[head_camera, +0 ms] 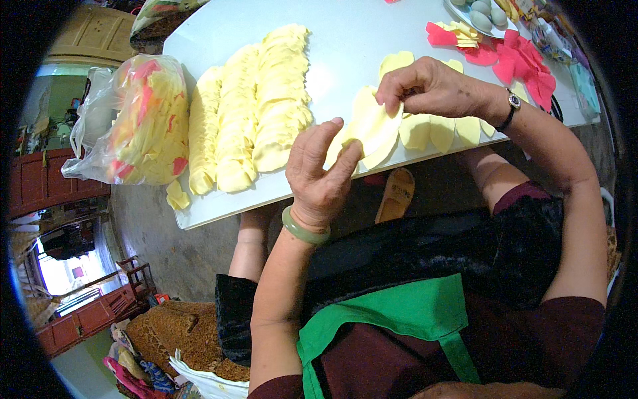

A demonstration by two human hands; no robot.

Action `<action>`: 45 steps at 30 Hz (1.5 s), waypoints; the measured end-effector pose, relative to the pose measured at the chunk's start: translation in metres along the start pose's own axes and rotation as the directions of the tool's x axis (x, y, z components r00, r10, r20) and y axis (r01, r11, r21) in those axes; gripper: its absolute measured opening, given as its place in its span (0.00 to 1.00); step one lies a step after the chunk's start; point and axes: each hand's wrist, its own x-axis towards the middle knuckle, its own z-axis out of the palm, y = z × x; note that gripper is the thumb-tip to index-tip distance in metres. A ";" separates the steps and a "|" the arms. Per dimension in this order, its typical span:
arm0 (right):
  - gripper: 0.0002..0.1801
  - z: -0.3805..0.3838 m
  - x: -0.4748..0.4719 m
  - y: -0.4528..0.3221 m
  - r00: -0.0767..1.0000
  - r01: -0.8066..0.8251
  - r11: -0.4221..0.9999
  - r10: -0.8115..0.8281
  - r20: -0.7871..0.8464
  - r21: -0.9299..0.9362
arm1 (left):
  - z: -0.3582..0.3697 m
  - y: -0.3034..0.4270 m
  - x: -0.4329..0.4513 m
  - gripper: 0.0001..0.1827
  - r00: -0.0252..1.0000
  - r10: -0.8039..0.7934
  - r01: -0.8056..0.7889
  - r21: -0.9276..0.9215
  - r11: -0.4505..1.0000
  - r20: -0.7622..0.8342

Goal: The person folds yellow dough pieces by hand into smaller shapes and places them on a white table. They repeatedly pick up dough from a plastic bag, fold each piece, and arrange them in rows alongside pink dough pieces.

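A thin yellow petal-shaped piece (pixel 375 124) is held up over the front edge of the white table (pixel 344 30). My left hand (pixel 319 169), with a green bangle above it, pinches its lower left part between thumb and finger. At its upper right edge, my right hand (pixel 431 90) grips it with bent fingers; that wrist wears a watch. Under and beside my right hand, more yellow petal pieces (pixel 442 133) lie in a row along the table edge. Left of my hands stand three long rows of overlapping yellow petals (pixel 283 99).
A clear plastic bag (pixel 144 124) stuffed with yellow and pink pieces stands at the table's left. Pink petal pieces (pixel 526 62) and a plate with several pale eggs (pixel 481 20) are at the far right. Below the table edge is a slipper (pixel 396 194).
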 end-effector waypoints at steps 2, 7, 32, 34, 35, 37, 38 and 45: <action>0.07 0.002 0.006 -0.002 0.999 0.047 0.996 -0.045 0.017 -0.081 | -0.001 -0.003 -0.002 0.12 0.999 -0.014 0.013 -0.013 1.000 -0.033; 0.06 0.010 0.032 -0.014 0.981 0.183 0.939 -0.159 0.108 -0.290 | -0.035 -0.010 0.008 0.09 0.993 0.026 -0.043 0.148 0.988 0.111; 0.04 0.090 0.090 0.038 0.806 0.536 0.346 -0.481 0.345 -0.770 | -0.061 0.001 -0.060 0.10 0.791 -0.207 -0.069 0.420 0.905 0.575; 0.03 0.083 0.082 0.029 0.798 0.545 0.347 -0.494 0.345 -0.763 | -0.057 0.004 -0.059 0.12 0.788 -0.214 -0.033 0.387 0.922 0.578; 0.03 0.078 0.080 0.025 0.795 0.549 0.348 -0.499 0.345 -0.760 | -0.062 0.007 -0.057 0.13 0.765 -0.257 0.009 0.390 0.921 0.590; 0.02 0.060 0.069 0.020 0.851 0.446 0.372 -0.460 0.255 -0.814 | -0.065 0.010 -0.053 0.15 0.756 -0.282 0.061 0.365 0.929 0.591; 0.02 0.045 0.065 0.022 0.886 0.372 0.367 -0.413 0.209 -0.852 | -0.064 0.009 -0.052 0.16 0.769 -0.263 0.061 0.342 0.938 0.582; 0.06 -0.098 -0.004 0.055 0.903 -0.296 0.153 -0.277 -0.329 -0.943 | -0.054 0.025 -0.028 0.12 0.808 -0.232 0.143 0.201 0.969 0.542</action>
